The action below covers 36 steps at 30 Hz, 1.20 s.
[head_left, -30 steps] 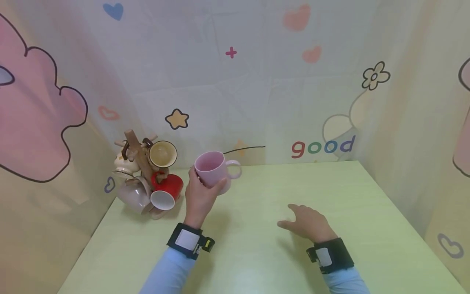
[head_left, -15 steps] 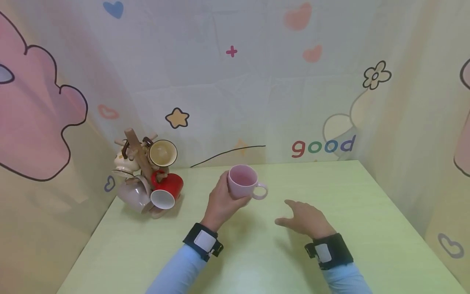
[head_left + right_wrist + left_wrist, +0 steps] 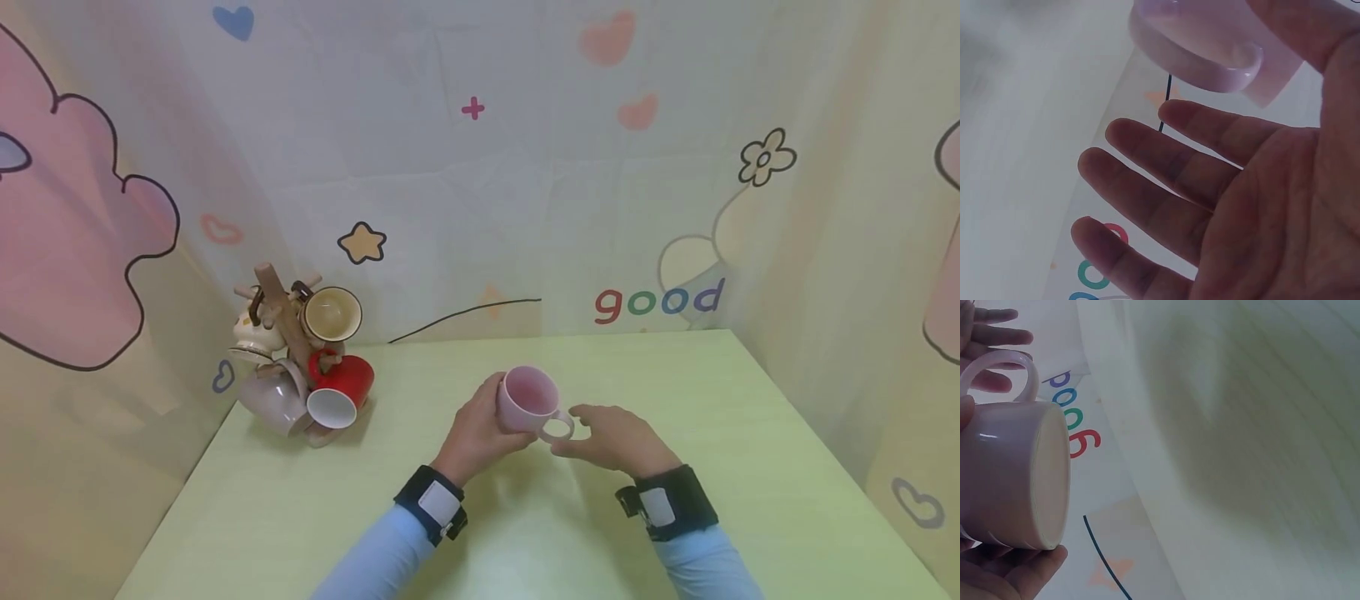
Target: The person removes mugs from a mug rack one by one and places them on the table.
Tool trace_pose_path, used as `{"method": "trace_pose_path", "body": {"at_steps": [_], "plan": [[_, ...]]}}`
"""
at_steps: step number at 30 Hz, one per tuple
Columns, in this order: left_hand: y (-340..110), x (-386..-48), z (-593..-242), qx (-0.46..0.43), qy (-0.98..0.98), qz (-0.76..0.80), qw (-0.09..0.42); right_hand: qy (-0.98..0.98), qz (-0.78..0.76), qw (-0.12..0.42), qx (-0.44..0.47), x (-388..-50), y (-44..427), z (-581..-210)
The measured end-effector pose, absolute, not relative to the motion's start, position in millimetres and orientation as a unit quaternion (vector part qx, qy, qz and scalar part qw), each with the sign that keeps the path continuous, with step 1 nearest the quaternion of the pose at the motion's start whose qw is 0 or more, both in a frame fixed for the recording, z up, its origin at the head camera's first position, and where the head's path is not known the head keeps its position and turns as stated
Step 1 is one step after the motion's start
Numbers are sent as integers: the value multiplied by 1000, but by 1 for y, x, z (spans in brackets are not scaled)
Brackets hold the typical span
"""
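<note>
A pink mug [image 3: 531,400] is held above the table by my left hand [image 3: 478,433], its thumb and fingers curled around the body. The mug's mouth tilts up toward the head camera and its handle [image 3: 558,427] points right. My right hand [image 3: 618,437] is at that handle, thumb and fingers spread to either side of it. In the right wrist view the fingers [image 3: 1147,200] are straight and apart from the handle. The left wrist view shows the mug's pale base [image 3: 1050,478] and the right hand's fingers [image 3: 1000,334] behind the handle.
At the table's back left stands a wooden mug tree [image 3: 281,312]. From it hang a red mug [image 3: 348,379], a grey mug [image 3: 273,398], a cream mug with a dark rim [image 3: 332,315] and a patterned cream mug [image 3: 255,333]. A printed curtain [image 3: 480,183] borders the pale green table [image 3: 637,367].
My left hand has brought the pink mug right and down, away from the mug tree to the right hand. The right hand has shifted slightly left.
</note>
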State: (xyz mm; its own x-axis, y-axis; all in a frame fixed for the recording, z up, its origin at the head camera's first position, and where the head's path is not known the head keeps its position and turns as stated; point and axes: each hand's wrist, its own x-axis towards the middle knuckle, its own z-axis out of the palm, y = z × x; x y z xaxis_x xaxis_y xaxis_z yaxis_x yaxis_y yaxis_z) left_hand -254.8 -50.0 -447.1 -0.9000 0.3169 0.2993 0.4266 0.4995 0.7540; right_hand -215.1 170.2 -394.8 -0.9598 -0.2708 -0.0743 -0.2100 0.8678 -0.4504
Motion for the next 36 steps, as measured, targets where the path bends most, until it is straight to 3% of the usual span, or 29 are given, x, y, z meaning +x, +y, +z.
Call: {"method": "trace_pose_path", "body": {"at_steps": [11,20,36], "plan": [[-43,-251,-445,-253,-865,-430,46,952,-251,43,-171,-216,162,-395],[-44,-252,-446,-256,-861,-436,42,934,-295,63,-192,-218,164,-396],[-49,-252,-444,-242,-861,-445,-41,928,-317,100,-171,-216,164,-394]]}}
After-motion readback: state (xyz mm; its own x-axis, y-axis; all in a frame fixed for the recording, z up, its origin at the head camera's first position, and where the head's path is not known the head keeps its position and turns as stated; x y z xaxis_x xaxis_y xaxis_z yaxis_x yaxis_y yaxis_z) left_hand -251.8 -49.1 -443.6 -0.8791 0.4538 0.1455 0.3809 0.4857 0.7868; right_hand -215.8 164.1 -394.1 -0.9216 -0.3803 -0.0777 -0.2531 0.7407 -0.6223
